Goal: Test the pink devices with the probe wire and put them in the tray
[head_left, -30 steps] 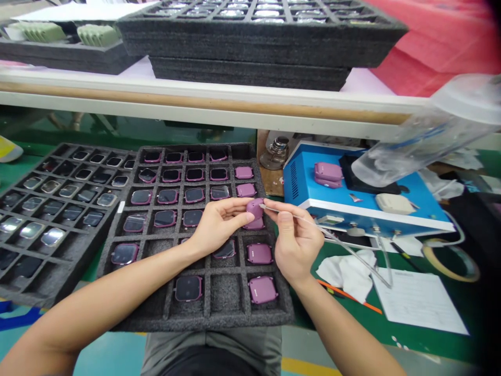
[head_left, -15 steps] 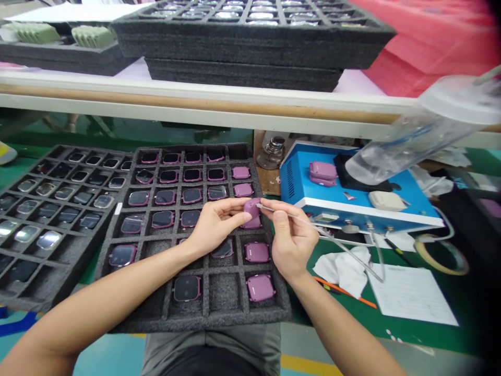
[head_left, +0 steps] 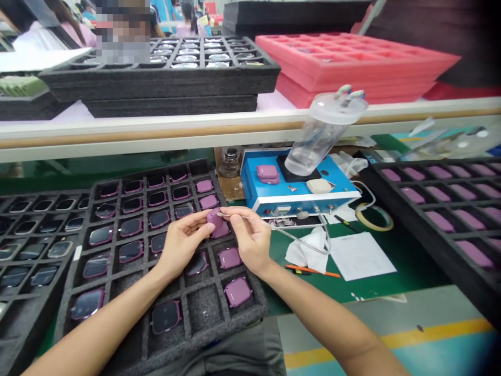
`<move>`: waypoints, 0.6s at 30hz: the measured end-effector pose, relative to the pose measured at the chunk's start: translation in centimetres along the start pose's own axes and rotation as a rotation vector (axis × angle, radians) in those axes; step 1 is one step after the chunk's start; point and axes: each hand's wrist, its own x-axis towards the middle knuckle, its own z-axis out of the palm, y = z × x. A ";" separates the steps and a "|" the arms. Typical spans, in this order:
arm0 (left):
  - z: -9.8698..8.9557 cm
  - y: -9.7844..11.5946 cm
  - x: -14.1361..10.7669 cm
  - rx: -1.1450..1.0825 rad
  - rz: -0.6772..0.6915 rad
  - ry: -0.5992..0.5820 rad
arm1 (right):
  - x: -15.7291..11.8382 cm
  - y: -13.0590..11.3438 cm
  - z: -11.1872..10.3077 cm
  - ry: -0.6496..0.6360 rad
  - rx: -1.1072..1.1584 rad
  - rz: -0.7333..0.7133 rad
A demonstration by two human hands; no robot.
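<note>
My left hand (head_left: 183, 241) is closed around the edge of a small purple watch case (head_left: 212, 216), held tilted above a dark foam tray (head_left: 227, 329). In my right hand (head_left: 252, 243) a thin needle-like tool is pinched, its tip at the case's upper edge; whether it touches is too small to tell. A clear flexible tube (head_left: 291, 237) trails behind that hand towards a blue box-shaped machine (head_left: 258, 196). Directly under my fingers, other purple watch cases (head_left: 238, 291) lie in the tray's right column. Dark-screened watches (head_left: 165, 316) fill many other compartments.
On the machine stand a tilted clear cylinder (head_left: 307, 146) and a few loose cases. A white cloth (head_left: 309, 250), paper sheet (head_left: 362, 256) and tape roll (head_left: 374, 216) lie to the right. More trays flank both sides. A shelf (head_left: 176, 133) crosses in front, with people beyond.
The view has swung to the right and up, bringing a tray of purple parts into sight at right. Both hands keep their hold on the watch case and the needle-like tool.
</note>
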 end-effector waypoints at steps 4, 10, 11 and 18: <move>0.1 0.3 0.0 0.007 -0.009 0.014 | 0.0 0.0 0.0 0.002 0.005 -0.002; 0.1 0.3 0.0 0.013 -0.008 0.020 | 0.1 -0.1 0.0 -0.001 0.001 -0.003; 0.1 0.3 0.0 0.012 -0.007 0.019 | 0.1 -0.1 0.1 -0.002 -0.006 -0.003; 0.1 0.4 0.0 0.014 -0.009 0.016 | 0.1 -0.2 0.0 -0.007 -0.007 0.001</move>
